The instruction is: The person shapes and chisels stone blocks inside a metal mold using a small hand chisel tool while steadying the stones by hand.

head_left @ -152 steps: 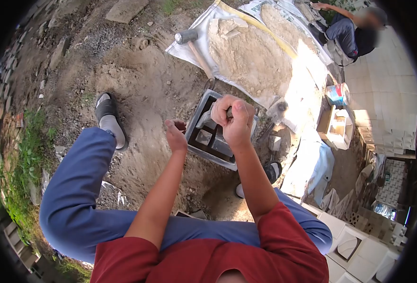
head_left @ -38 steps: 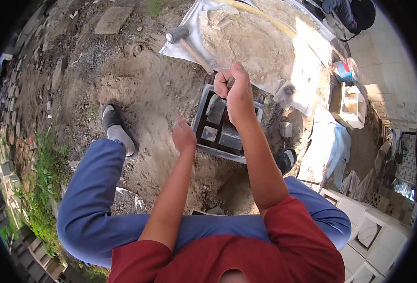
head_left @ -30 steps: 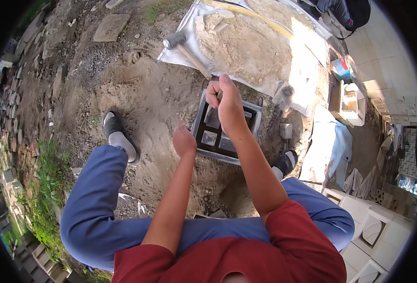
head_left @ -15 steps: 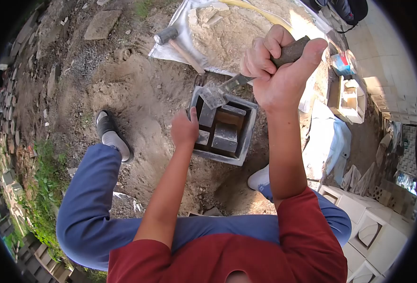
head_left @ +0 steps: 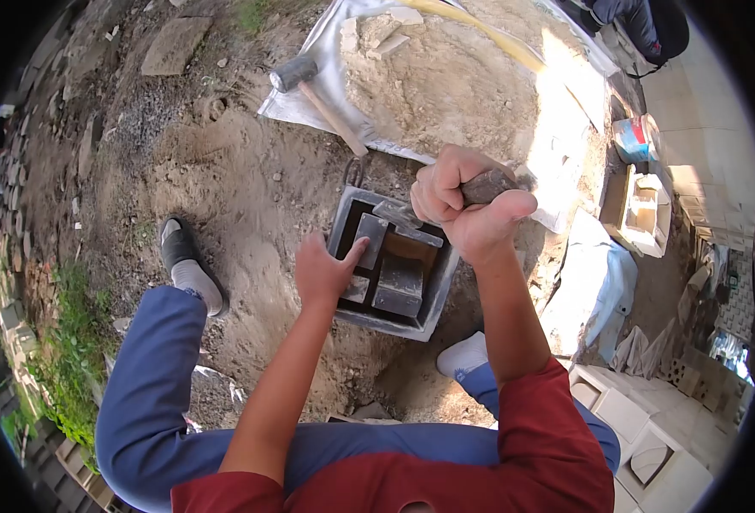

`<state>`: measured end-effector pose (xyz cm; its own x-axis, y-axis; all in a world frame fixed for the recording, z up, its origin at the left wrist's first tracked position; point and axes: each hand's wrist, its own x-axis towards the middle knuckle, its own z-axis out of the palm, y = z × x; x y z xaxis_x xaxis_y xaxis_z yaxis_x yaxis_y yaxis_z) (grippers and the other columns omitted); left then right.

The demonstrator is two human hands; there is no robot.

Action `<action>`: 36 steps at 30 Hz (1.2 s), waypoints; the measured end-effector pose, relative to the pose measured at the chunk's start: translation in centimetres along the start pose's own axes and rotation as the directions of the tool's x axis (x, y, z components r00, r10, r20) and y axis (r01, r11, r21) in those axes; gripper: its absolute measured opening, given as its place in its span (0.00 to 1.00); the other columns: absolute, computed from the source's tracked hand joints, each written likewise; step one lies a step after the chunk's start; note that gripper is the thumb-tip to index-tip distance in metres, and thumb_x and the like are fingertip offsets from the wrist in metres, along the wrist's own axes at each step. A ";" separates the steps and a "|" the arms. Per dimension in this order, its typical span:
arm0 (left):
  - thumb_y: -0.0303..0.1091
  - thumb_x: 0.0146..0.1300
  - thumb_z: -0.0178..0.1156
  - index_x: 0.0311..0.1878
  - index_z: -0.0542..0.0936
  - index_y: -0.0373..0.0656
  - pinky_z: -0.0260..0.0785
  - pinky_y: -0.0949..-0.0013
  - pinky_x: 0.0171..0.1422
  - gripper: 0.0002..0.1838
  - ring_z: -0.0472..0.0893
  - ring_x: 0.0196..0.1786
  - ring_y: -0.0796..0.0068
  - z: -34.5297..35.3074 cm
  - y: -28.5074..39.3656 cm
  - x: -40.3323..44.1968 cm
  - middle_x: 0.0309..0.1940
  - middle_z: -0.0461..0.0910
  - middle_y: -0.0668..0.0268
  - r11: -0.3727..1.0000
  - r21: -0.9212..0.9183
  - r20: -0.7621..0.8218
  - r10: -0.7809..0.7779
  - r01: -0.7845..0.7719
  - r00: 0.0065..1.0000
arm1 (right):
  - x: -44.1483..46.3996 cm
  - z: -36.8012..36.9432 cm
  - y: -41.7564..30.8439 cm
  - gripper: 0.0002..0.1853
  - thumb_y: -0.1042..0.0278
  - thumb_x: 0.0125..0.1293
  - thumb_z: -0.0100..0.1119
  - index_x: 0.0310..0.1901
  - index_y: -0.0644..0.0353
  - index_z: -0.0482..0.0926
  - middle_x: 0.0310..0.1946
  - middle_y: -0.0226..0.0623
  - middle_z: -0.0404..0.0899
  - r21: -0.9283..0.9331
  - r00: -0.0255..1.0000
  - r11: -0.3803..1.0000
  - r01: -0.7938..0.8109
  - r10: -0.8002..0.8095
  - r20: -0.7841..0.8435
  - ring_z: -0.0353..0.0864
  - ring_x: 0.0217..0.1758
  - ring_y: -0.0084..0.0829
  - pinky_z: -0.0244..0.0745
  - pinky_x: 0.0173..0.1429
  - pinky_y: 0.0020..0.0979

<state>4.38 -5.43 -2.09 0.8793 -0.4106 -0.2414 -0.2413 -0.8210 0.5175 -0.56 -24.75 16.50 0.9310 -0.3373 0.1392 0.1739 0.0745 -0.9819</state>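
Observation:
A square grey block mould (head_left: pixel 440 318) sits on the dirt between my feet, with several dark block-shaped cores (head_left: pixel 399 286) inside. My left hand (head_left: pixel 319 272) grips its left side, fingers outside the rim and thumb reaching over the inner edge. Above the mould's upper right corner, my right hand (head_left: pixel 467 201) is closed round the dark handle of a trowel (head_left: pixel 399 214). The trowel's flat blade is low over the mould's far side, partly hidden by the hand; whether it touches I cannot tell.
A mallet (head_left: pixel 330 118) lies beyond the mould, against a white sheet (head_left: pixel 309 94) heaped with sandy material (head_left: pixel 454 85). To the right are a bucket (head_left: pixel 635 138), a pale moulded block (head_left: pixel 646 214) and stacked pale blocks (head_left: pixel 642 419). Another person's leg (head_left: pixel 638 26) shows at top right.
My right hand has come down with the trowel, its blade now flatter and lower over the mould's far edge. My left hand stays at the left rim. The whole view has shifted slightly.

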 end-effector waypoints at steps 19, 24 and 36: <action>0.76 0.46 0.69 0.39 0.85 0.37 0.78 0.53 0.46 0.43 0.87 0.38 0.49 -1.5 1.0 0.1 0.31 0.87 0.52 0.989 -0.020 0.218 -0.140 0.148 0.966 | 1.3 -0.6 7.9 0.18 0.57 0.72 0.65 0.40 0.69 0.87 0.24 0.28 0.82 -0.130 0.985 0.985 -0.116 0.130 0.111 0.75 0.32 0.15 0.72 0.37 0.26; 0.77 0.45 0.69 0.36 0.85 0.36 0.78 0.53 0.45 0.43 0.87 0.36 0.50 -0.9 0.3 -0.2 0.28 0.86 0.52 0.992 -0.050 0.191 -0.107 0.118 0.976 | 0.7 -0.8 6.0 0.16 0.59 0.72 0.66 0.38 0.69 0.87 0.23 0.34 0.82 -0.229 0.965 0.943 -0.242 0.259 0.046 0.75 0.32 0.16 0.73 0.38 0.27; 0.81 0.42 0.67 0.39 0.87 0.39 0.80 0.53 0.45 0.46 0.88 0.39 0.49 -1.3 0.6 0.1 0.32 0.87 0.51 0.985 -0.027 0.202 -0.161 0.170 0.966 | -1.8 -2.6 4.1 0.16 0.62 0.72 0.65 0.33 0.69 0.85 0.22 0.36 0.84 -0.279 0.992 0.960 -0.002 0.038 0.121 0.80 0.29 0.21 0.75 0.39 0.29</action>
<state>4.85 -5.48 -0.74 0.8054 -0.3446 -0.4823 -0.0774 -0.8678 0.4908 -2.37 -26.31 11.86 0.9690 -0.2178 0.1165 0.0751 -0.1894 -0.9790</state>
